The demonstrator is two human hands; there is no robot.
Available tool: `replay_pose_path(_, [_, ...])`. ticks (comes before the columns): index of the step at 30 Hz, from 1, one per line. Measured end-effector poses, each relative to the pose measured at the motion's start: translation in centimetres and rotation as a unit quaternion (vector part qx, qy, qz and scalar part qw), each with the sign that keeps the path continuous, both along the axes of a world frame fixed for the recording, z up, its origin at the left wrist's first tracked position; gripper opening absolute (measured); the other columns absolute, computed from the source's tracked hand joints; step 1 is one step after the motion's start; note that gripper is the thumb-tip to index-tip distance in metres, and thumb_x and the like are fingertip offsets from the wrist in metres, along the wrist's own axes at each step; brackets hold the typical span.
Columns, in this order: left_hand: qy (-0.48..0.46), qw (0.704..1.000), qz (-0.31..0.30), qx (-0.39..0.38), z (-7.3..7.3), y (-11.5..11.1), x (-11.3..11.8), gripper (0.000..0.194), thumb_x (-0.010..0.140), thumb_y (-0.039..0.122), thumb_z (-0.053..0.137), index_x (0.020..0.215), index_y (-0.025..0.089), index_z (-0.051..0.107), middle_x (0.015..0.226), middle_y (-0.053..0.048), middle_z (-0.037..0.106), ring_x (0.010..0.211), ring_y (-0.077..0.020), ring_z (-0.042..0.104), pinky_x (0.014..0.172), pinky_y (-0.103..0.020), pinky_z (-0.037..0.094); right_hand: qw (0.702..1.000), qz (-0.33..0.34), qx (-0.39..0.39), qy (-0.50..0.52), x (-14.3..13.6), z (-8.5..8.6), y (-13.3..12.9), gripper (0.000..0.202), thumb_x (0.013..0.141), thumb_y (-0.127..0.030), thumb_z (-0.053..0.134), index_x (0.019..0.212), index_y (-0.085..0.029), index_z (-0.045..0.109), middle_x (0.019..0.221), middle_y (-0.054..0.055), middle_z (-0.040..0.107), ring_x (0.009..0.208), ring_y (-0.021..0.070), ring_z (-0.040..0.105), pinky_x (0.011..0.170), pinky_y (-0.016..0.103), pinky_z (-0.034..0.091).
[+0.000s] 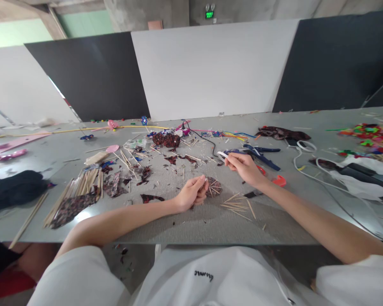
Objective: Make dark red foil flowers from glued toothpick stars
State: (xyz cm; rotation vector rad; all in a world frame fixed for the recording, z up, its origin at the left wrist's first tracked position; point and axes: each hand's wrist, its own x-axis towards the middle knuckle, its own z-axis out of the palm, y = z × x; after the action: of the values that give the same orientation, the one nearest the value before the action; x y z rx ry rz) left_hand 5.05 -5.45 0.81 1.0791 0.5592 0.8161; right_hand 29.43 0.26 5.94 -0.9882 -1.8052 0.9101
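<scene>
A dark, red-flecked patterned disc (215, 185), crossed by fanned wooden ribs (214, 187), is being held by the left hand (192, 193), whose grip is closed in a pinch at the disc's left edge, thumb laid over curled fingers; whether its underside is touching the desk (185, 225) cannot be told. Beyond the disc and to its right, a slim white piece (222, 156) is being pinched between thumb and forefinger by the right hand (242, 167), that grip drawn together with no visible gap; what the piece is cannot be told. For neat work, the disc is probably best being steadied by its rim alone, with light pressure, so that the thin sheet is not being creased nor the ribs being nudged askew. The left forearm is being held low, slanting in from the disc's near left, with the knuckles turned towards it. The right forearm is being held in a longer slant from the disc's near right, the hand poised clear of it. Loose sticks (238, 207) are lying just to the disc's near right, best being left unbrushed by the wrist, while blue-handled pliers (264, 155) are lying beyond it, farther right.
</scene>
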Motion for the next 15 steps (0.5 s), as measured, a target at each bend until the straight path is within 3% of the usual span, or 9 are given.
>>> replay_pose_path(7, [0.004, 1.0, 0.014, -0.007, 0.49, -0.22, 0.05, 0.056, 0.09, 0.071, 0.07, 0.079, 0.022, 0.043, 0.054, 0.013, 0.023, 0.037, -0.0036, 0.016, 0.034, -0.015, 0.016, 1.0, 0.002, -0.001, 0.002, 0.0, -0.37, 0.17, 0.044, 0.103, -0.055, 0.054, 0.08, -0.019, 0.062, 0.06, -0.005, 0.038, 0.057, 0.0118, 0.031, 0.057, 0.031, 0.02])
replay_pose_path(15, [-0.031, 0.999, 0.002, -0.027, 0.24, 0.22, -0.16, 0.053, 0.094, 0.071, 0.062, 0.093, 0.018, 0.058, 0.053, 0.013, 0.023, 0.039, -0.0054, 0.014, 0.037, -0.016, 0.015, 1.0, 0.0, -0.005, -0.001, -0.15, -0.1, 0.02, 0.045, 0.102, -0.058, 0.054, 0.079, -0.019, 0.062, 0.059, -0.005, 0.037, 0.056, 0.0122, 0.031, 0.056, 0.031, 0.02])
